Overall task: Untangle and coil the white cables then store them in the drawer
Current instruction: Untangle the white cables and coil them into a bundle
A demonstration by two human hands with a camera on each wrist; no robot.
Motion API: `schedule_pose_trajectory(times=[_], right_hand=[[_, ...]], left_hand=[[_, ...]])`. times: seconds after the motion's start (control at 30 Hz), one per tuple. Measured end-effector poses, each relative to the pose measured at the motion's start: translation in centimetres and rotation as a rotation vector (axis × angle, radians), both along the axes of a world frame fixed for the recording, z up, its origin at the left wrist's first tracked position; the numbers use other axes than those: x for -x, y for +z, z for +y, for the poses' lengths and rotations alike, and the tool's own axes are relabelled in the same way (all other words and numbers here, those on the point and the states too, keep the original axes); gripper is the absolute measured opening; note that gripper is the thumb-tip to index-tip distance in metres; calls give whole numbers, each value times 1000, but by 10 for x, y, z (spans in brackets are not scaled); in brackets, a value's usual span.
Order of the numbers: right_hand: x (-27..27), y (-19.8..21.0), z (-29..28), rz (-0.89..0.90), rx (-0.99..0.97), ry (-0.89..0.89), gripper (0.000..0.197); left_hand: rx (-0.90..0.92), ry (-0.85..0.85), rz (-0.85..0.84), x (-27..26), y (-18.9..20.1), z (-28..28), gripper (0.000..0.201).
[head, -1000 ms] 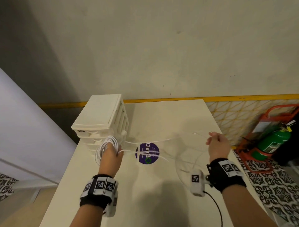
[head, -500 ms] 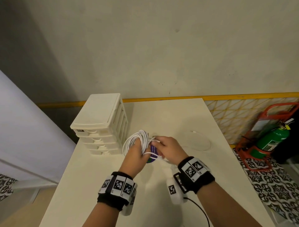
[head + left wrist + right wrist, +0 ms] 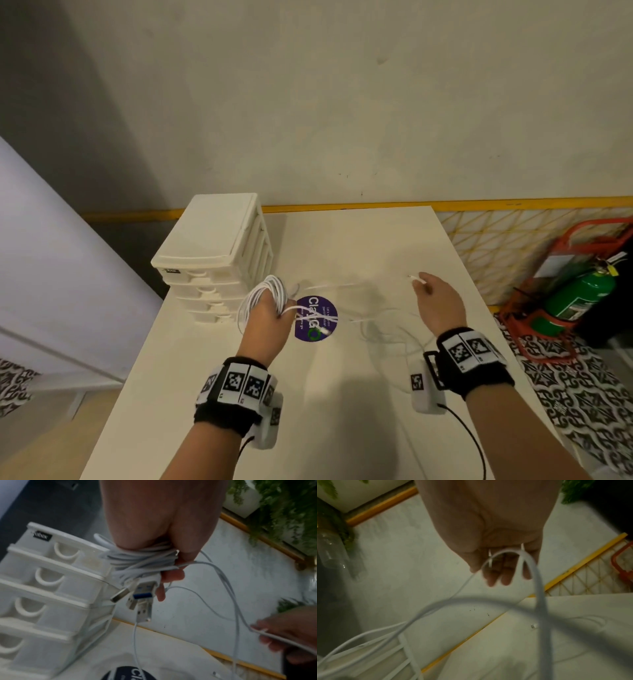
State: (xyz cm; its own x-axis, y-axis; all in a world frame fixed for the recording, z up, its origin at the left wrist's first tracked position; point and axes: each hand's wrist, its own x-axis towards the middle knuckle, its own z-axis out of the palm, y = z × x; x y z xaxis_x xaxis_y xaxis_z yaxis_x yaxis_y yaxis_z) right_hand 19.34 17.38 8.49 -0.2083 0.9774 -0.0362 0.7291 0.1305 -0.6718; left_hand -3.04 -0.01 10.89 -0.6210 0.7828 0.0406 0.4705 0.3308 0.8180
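My left hand (image 3: 270, 317) grips a coil of white cables (image 3: 263, 298) just in front of the white drawer unit (image 3: 215, 253). In the left wrist view the coil (image 3: 142, 559) wraps the fingers and several USB plugs (image 3: 142, 595) hang below it. My right hand (image 3: 435, 301) is out to the right above the table, pinching loose white cable strands (image 3: 530, 568) near their thin end (image 3: 416, 278). Slack strands (image 3: 387, 325) run across the table between both hands. All the drawers look closed.
A round purple sticker (image 3: 317, 318) lies on the white table (image 3: 342, 394) between my hands. The wall is close behind the table. A green fire extinguisher (image 3: 579, 298) in a red stand sits on the floor to the right.
Half a second ago both hands met at the coil near the sticker. My right hand has since swung out to the right, drawing cable taut, and my left hand shifted left with the coil.
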Motion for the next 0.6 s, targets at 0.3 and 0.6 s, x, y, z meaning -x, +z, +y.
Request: schedule_pose_trajectory(times=[0.3, 0.6], right_hand=[[47, 18, -70, 186, 152, 693, 34], [25, 18, -39, 379, 83, 519, 12]], left_hand=[[66, -9, -203, -6, 5, 5, 22], [153, -40, -357, 15, 13, -11, 30]])
